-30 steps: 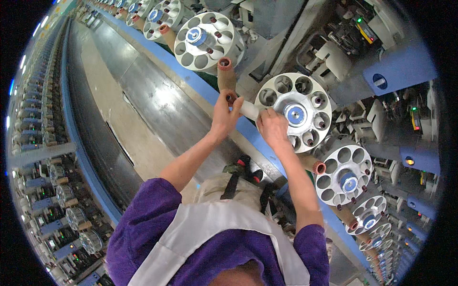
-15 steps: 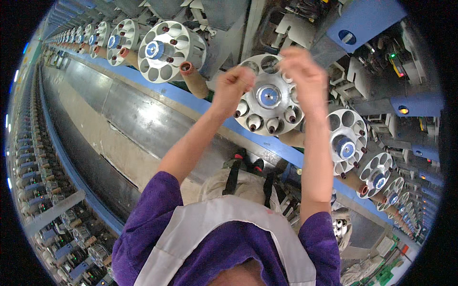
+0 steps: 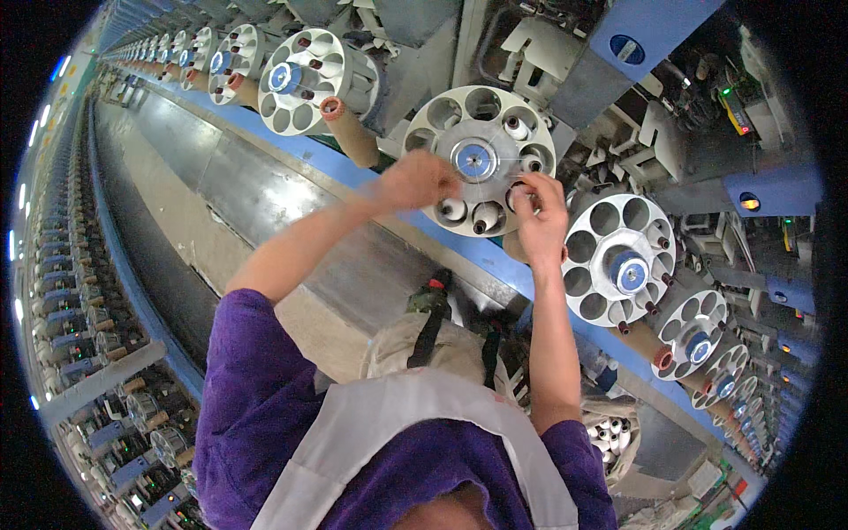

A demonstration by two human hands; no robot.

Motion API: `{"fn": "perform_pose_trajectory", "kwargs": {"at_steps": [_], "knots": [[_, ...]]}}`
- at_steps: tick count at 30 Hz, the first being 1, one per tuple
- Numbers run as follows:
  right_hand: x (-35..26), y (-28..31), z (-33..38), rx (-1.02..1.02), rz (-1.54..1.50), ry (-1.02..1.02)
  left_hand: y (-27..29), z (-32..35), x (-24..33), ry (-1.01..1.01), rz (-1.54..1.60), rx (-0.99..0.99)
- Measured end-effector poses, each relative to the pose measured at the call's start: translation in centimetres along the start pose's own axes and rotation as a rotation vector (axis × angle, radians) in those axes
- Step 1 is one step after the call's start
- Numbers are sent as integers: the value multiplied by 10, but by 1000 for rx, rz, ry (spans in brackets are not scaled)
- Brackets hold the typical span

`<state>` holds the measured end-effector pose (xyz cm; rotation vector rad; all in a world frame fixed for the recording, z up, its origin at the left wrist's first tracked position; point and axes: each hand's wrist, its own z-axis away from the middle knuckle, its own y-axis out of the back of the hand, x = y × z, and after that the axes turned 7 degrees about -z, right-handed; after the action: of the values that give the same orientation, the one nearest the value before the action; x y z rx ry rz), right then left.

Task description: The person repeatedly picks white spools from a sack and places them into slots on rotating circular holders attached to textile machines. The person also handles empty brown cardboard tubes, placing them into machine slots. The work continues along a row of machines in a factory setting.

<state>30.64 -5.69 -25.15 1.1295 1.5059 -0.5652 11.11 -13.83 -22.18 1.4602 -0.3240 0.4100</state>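
Observation:
Both my hands are over a round white magazine (image 3: 495, 141) with a blue hub and a ring of round pockets. White yarn bobbins stand in some pockets, such as one bobbin (image 3: 486, 215) at the near edge and another bobbin (image 3: 516, 129) at the upper right. My left hand (image 3: 413, 183) is curled closed at the magazine's left edge, blurred by motion. At the right edge, thumb and fingers of my right hand (image 3: 539, 210) are pinched together beside a pocket. A faint pale line, perhaps thread, crosses near the hub; what either hand grips is too fine to make out.
More magazines line the machine, one to the left (image 3: 305, 81) and one to the right (image 3: 620, 261). A brown yarn cone (image 3: 353, 139) juts out between them. Below, a blue rail (image 3: 274, 141) runs along the machine. An open bag of white bobbins (image 3: 609, 437) stands at lower right.
My right hand has come down from the magazine's upper right to its lower right edge. My left hand has moved a little lower. The view has shifted slightly.

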Motion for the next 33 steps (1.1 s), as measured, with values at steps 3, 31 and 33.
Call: {"fn": "perform_pose_trajectory", "kwargs": {"at_steps": [3,31,33], "knots": [[10,13,9,123,-131,-100,30,-29,6,56,328,309],[17,317,141,464,82,-302,-440,-127,323,1041,2325,-600],[-24,336,139,266,132,146,-418,-108,325,989,2371,-678]]}}
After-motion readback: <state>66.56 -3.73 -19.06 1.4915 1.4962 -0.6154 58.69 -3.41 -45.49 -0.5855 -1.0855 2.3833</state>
